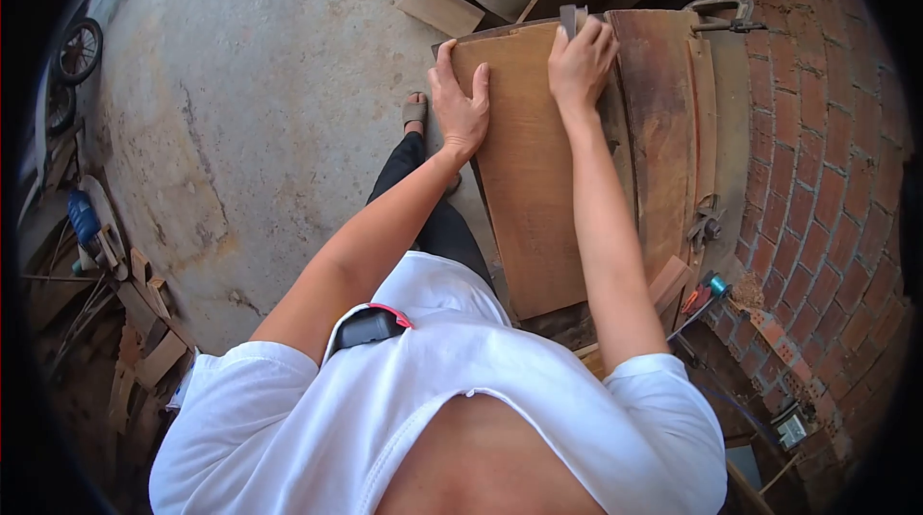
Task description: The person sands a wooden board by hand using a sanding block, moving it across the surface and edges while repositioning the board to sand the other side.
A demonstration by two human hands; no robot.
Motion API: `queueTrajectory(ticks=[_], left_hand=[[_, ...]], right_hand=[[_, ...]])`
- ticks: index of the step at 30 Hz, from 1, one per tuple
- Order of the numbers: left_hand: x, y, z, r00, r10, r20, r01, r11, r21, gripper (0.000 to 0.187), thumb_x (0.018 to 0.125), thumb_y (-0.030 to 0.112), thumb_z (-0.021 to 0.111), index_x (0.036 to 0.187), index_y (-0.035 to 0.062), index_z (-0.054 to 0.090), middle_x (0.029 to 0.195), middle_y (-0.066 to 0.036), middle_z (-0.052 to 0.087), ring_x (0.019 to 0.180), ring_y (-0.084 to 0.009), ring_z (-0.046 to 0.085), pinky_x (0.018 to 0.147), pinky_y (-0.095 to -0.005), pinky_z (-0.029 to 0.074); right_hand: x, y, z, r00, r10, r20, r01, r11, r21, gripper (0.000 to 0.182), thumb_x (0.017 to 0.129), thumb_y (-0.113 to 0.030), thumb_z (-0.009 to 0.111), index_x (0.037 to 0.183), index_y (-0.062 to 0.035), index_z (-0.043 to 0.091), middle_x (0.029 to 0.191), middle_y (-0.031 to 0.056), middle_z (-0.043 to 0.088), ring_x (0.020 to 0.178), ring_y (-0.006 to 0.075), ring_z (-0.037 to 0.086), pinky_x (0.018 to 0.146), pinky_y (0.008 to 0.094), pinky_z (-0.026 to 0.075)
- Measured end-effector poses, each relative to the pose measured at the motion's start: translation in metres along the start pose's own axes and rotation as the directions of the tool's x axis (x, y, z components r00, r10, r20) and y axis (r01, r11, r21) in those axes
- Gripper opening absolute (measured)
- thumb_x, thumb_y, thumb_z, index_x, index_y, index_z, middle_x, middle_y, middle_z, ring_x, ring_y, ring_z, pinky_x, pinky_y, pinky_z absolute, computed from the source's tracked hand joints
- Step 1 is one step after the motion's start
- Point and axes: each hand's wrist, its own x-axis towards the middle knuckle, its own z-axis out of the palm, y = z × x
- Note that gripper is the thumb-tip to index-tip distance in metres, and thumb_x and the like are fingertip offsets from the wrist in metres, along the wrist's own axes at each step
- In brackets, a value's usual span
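Observation:
A wide, flat wooden board point(529, 188) lies in front of me on a workbench, its long side running away from my body. My left hand point(459, 109) grips the board near its far left corner, fingers at the edge and thumb on the top face. At the far edge, my right hand point(584, 63) is closed around a small dark block point(569, 21). The fingers hide most of that block, so its exact kind cannot be made out.
Right of the board is a darker plank point(654, 121), with a metal clamp point(726, 15) at its far end. A brick wall point(817, 150) borders the right side. Wood offcuts point(437, 5) are piled beyond the bench. Wheels point(79, 51) stand far left on the concrete floor point(260, 130).

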Motion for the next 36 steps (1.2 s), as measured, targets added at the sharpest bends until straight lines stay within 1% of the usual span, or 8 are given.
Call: queueTrajectory(ticks=[5, 11, 14, 18, 22, 26, 31, 36], left_hand=[[-0.001, -0.004, 0.004, 0.999, 0.031, -0.021, -0.031, 1.000, -0.006, 0.061, 0.096, 0.029, 0.068, 0.148, 0.0143, 0.040, 0.118, -0.025, 0.054, 0.108, -0.0425, 0.057, 0.095, -0.0481, 0.047], [0.000, 0.000, 0.004, 0.999, 0.009, -0.041, -0.009, 1.000, -0.011, 0.060, 0.096, 0.031, 0.067, 0.148, 0.0150, 0.041, 0.117, -0.024, 0.054, 0.108, -0.0428, 0.058, 0.094, -0.0487, 0.048], [0.000, -0.001, 0.000, 0.999, 0.000, -0.034, 0.000, 1.000, -0.001, 0.060, 0.096, 0.031, 0.067, 0.148, 0.0162, 0.040, 0.115, -0.023, 0.053, 0.107, -0.0430, 0.058, 0.092, -0.0488, 0.049], [-0.004, 0.004, 0.000, 0.999, -0.050, 0.013, 0.050, 0.999, -0.002, 0.057, 0.098, 0.032, 0.066, 0.148, 0.0151, 0.041, 0.123, -0.026, 0.056, 0.113, -0.0448, 0.058, 0.098, -0.0497, 0.047], [0.000, 0.004, 0.002, 1.000, -0.022, -0.019, 0.022, 1.000, 0.011, 0.056, 0.098, 0.031, 0.066, 0.146, 0.0133, 0.041, 0.123, -0.027, 0.055, 0.116, -0.0453, 0.056, 0.100, -0.0501, 0.045], [0.000, 0.005, 0.004, 0.999, -0.011, -0.034, 0.011, 1.000, 0.013, 0.056, 0.098, 0.030, 0.066, 0.146, 0.0128, 0.042, 0.124, -0.027, 0.056, 0.117, -0.0455, 0.056, 0.100, -0.0503, 0.045], [-0.001, -0.002, 0.004, 0.999, -0.012, -0.033, 0.011, 1.000, -0.006, 0.057, 0.098, 0.032, 0.066, 0.147, 0.0141, 0.042, 0.122, -0.027, 0.057, 0.113, -0.0450, 0.058, 0.097, -0.0499, 0.047], [-0.001, 0.001, 0.003, 0.999, -0.016, -0.046, 0.017, 1.000, 0.024, 0.060, 0.096, 0.032, 0.067, 0.148, 0.0189, 0.040, 0.114, -0.023, 0.053, 0.102, -0.0448, 0.060, 0.088, -0.0503, 0.050]], right_hand=[[0.036, 0.022, 0.011, 0.995, -0.099, 0.011, 0.097, 0.989, 0.115, 0.037, 0.093, -0.025, 0.067, 0.116, -0.0003, 0.052, 0.115, 0.0215, 0.057, 0.106, 0.0421, 0.055, 0.094, 0.0502, 0.046], [-0.137, 0.054, -0.069, 0.980, -0.081, 0.180, 0.061, 0.992, 0.110, 0.055, 0.095, -0.020, 0.067, 0.138, 0.0078, 0.045, 0.127, 0.0244, 0.049, 0.114, 0.0416, 0.048, 0.099, 0.0521, 0.042], [-0.145, 0.058, -0.064, 0.981, -0.048, 0.185, 0.023, 0.990, 0.137, 0.053, 0.098, -0.023, 0.064, 0.137, 0.0068, 0.045, 0.125, 0.0245, 0.050, 0.116, 0.0427, 0.048, 0.101, 0.0529, 0.039], [-0.022, 0.036, -0.015, 0.990, -0.136, 0.043, 0.129, 0.982, 0.135, 0.043, 0.095, -0.023, 0.066, 0.125, 0.0041, 0.050, 0.119, 0.0241, 0.053, 0.110, 0.0440, 0.052, 0.096, 0.0516, 0.043], [0.051, 0.039, 0.016, 0.982, -0.133, 0.131, 0.106, 0.975, 0.194, 0.042, 0.095, -0.031, 0.066, 0.118, 0.0012, 0.050, 0.121, 0.0242, 0.056, 0.106, 0.0463, 0.055, 0.093, 0.0528, 0.047], [-0.046, 0.056, -0.027, 0.976, -0.216, 0.033, 0.209, 0.968, 0.141, 0.050, 0.094, -0.022, 0.068, 0.133, 0.0013, 0.047, 0.123, 0.0214, 0.053, 0.109, 0.0413, 0.052, 0.095, 0.0498, 0.045], [-0.188, 0.090, -0.098, 0.972, -0.136, 0.194, 0.122, 0.989, 0.082, 0.056, 0.095, -0.019, 0.069, 0.138, 0.0069, 0.045, 0.124, 0.0251, 0.049, 0.111, 0.0425, 0.049, 0.096, 0.0520, 0.042], [-0.122, 0.078, -0.060, 0.976, -0.176, 0.131, 0.164, 0.982, 0.097, 0.054, 0.095, -0.021, 0.068, 0.136, 0.0057, 0.046, 0.123, 0.0244, 0.051, 0.110, 0.0423, 0.050, 0.097, 0.0515, 0.042]])
